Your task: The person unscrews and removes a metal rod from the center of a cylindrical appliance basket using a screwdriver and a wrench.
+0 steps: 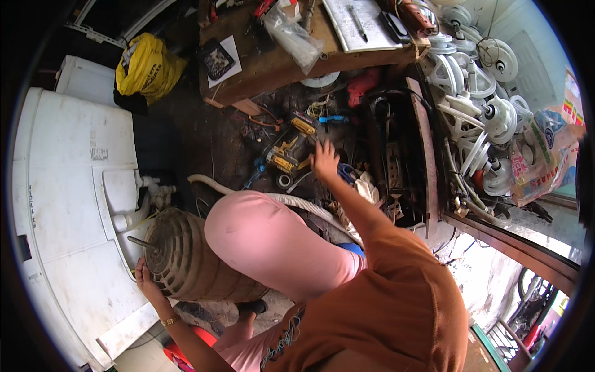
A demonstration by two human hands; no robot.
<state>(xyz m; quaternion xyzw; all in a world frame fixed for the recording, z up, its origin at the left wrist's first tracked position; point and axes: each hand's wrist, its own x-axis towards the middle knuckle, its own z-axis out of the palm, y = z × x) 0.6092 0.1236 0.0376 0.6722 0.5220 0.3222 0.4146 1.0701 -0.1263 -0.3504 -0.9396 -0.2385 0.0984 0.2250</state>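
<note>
"Where are the hands on your feed?"

"Well apart. My left hand (pixel 146 282) has its fingers against the end rim of a grey-brown ribbed drum (pixel 192 263); I can't tell how firmly. My right hand (pixel 324 160) is right beside a yellow-and-black power tool (pixel 285 154); from here I can't tell whether it grips anything."

"How would the drum handle?"

"It lies on its side between the pink-clad leg (pixel 260 232) and the white appliance (pixel 80 186). I'd judge it heavy, stiff, and slick where grimy. I'd cradle it by the ribs, never levering on the metal shaft (pixel 142 242) jutting from its end."

"And the tool?"

"Dense and lopsided, I'd guess; I'd take it by the handle."

"Further out?"

"A pale corrugated hose (pixel 310 206), probably bendy, runs behind the leg. Beyond stands the desk (pixel 266 77), bearing an open notebook (pixel 341 18)."
</note>
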